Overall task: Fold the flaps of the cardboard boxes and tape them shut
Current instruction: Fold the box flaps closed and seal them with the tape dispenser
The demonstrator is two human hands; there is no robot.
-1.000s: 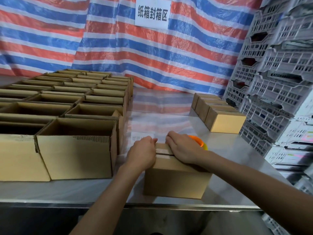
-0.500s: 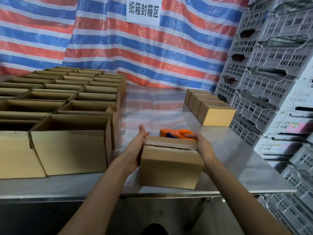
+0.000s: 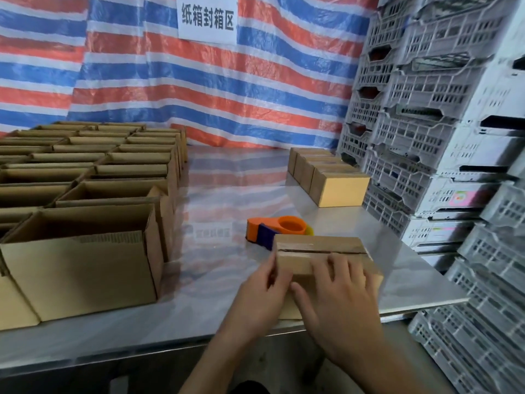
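1. The only writing that can be read is a white sign (image 3: 208, 19) on the striped tarp (image 3: 227, 95), far beyond both hands: 纸箱封箱区.
2. A pink sticker (image 3: 460, 199) sits on one grey crate (image 3: 440, 132), well to the right of the right hand. Its print is too small to read.
3. The cardboard box (image 3: 318, 248) lies on the steel table (image 3: 412, 282) near its front edge, under and between the hands. Its flaps are folded down, with a dark seam along the top. I cannot tell whether tape covers it.
4. The right hand (image 3: 341, 294) lies flat on the box top, fingers spread and straight, thumb pointing left along the near edge.
5. The left hand (image 3: 264, 291) has its fingers fairly straight, pressed against the box's left end.
6. The orange and blue tape dispenser (image 3: 278, 227) rests just beyond the left fingertips, touching or almost touching the box's far side.
7. Open boxes (image 3: 79, 251) stand well left of the left hand. Closed boxes (image 3: 338, 189) stand beyond the right hand.
8. Half a second ago the right hand clasped the box's right end; it is now on top. The left hand remains at the left end.
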